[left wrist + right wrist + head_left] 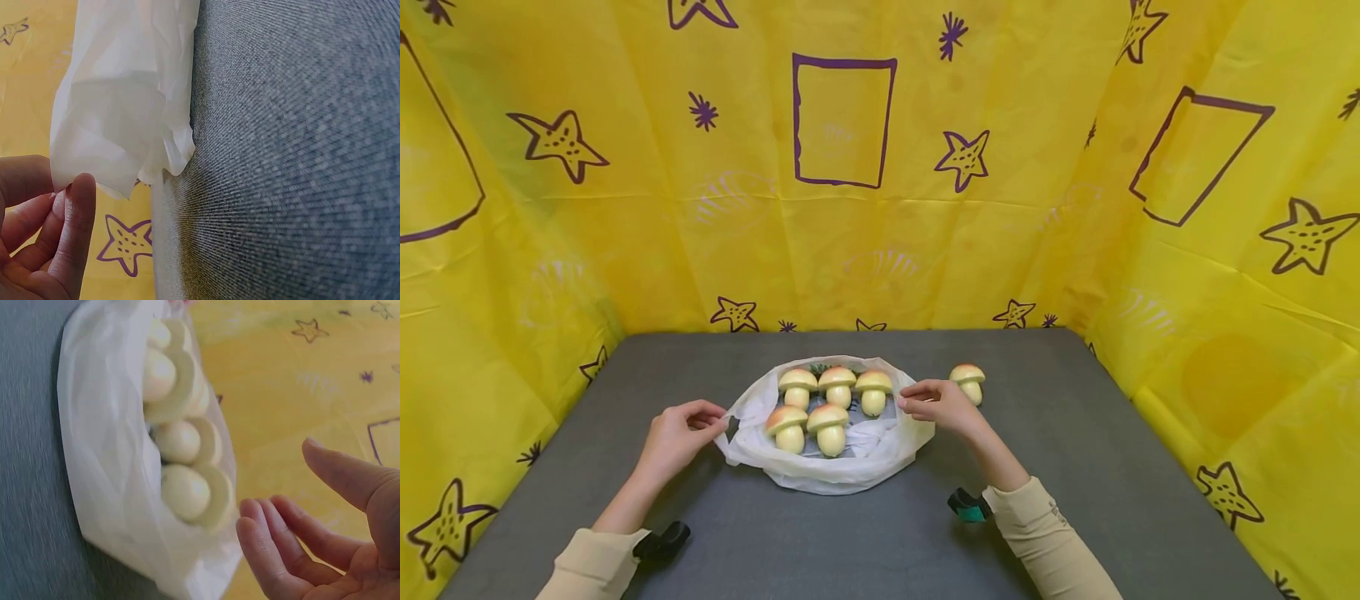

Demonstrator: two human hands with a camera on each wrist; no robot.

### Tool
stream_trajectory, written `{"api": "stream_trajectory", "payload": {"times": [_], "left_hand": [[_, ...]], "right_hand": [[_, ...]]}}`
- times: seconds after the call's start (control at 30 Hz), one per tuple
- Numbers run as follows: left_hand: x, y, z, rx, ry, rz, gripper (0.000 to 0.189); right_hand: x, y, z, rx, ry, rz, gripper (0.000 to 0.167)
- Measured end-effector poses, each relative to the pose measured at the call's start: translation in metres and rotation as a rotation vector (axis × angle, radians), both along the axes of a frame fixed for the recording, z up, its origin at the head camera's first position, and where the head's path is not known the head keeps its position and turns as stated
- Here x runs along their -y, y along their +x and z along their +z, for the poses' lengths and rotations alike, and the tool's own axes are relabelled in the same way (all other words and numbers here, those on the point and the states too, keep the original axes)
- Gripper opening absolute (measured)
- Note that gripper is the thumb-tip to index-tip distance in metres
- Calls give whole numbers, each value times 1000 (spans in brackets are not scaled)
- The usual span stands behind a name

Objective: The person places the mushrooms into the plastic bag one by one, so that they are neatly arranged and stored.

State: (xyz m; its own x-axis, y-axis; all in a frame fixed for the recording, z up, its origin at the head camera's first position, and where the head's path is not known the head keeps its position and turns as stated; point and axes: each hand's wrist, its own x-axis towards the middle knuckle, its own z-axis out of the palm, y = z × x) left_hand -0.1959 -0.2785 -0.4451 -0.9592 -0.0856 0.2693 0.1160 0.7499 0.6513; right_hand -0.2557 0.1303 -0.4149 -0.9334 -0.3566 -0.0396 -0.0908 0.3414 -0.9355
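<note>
A white plastic bag (831, 477) lies spread on the table with its mouth facing up. Several toy mushrooms (831, 430), cream with orange-tinted caps, stand inside it. Thumb and fingers of my left hand (679, 435) pinch the bag's left edge, as the left wrist view shows at close range. At the bag's right rim is my right hand (942, 406); in the right wrist view its thumb stands apart from the fingers, with nothing between them. One more toy mushroom (967, 383) sits outside the bag, just beyond the right hand.
The dark grey table (820, 550) reaches back to a yellow cloth wall (880, 225) printed with stars, which also rises on both sides. A black strap mount (662, 542) is on the left wrist, and a similar mount (970, 506) on the right.
</note>
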Motion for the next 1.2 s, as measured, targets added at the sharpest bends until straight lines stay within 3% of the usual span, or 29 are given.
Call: {"api": "stream_trajectory", "payload": {"times": [0.57,0.8,1.2], "left_hand": [[0,0,-2,21,-1,0,14],[-1,0,-1,21,6,2,15],[0,0,-3,13,1,-1,15]], "right_hand": [[-51,-20,-1,86,-43,-112,46],[-70,-27,-3,140,-111,-173,51],[-101,-30,-4,119,-104,-204,52]]}}
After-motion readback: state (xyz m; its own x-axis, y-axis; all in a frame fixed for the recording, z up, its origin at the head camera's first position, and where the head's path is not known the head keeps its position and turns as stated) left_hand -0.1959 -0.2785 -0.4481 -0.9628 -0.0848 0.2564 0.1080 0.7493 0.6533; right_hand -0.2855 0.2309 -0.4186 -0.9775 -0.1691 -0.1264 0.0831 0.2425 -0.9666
